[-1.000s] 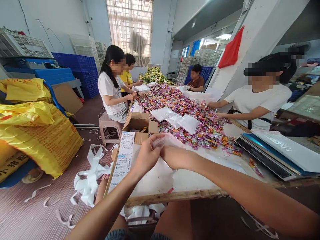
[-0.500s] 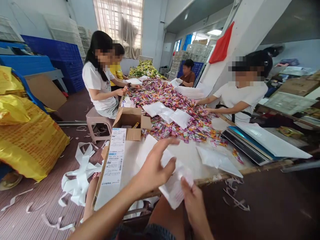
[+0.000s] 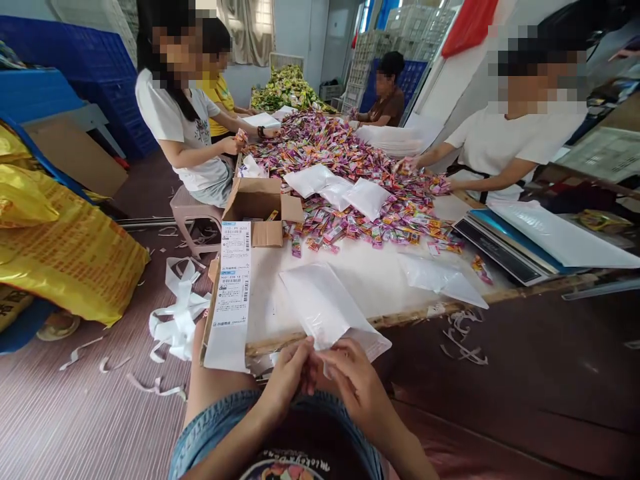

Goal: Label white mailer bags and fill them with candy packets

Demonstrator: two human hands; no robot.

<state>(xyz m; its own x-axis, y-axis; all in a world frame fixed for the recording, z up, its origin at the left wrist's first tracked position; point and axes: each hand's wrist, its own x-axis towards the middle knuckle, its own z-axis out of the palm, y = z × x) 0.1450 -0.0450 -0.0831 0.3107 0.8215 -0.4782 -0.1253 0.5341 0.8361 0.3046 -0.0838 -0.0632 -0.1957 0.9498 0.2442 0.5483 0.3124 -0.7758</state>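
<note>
A white mailing bag (image 3: 323,297) lies on the near edge of the table, its near end hanging over toward my lap. My left hand (image 3: 293,377) pinches the bag's near edge with thumb and fingers. Close beside it, my right hand (image 3: 357,383) is closed on the same edge, the fingertips of both hands almost touching. What lies inside the bag is hidden. Left of the bag runs a strip of printed shipping labels (image 3: 233,287), hanging a little over the table edge. Another white bag (image 3: 435,280) lies flat to the right.
Small colourful packets (image 3: 330,147) are heaped along the table, with several filled white bags (image 3: 367,199) on top. An open cardboard box (image 3: 267,233) stands at left; a dark flat device (image 3: 495,250) and stacked bags (image 3: 565,233) lie right. Co-workers sit around. White strips (image 3: 180,307) litter the floor.
My left hand has come down from above the table to the bag's edge, beside my right hand. The bag now rests on the table edge. The view has tilted downward.
</note>
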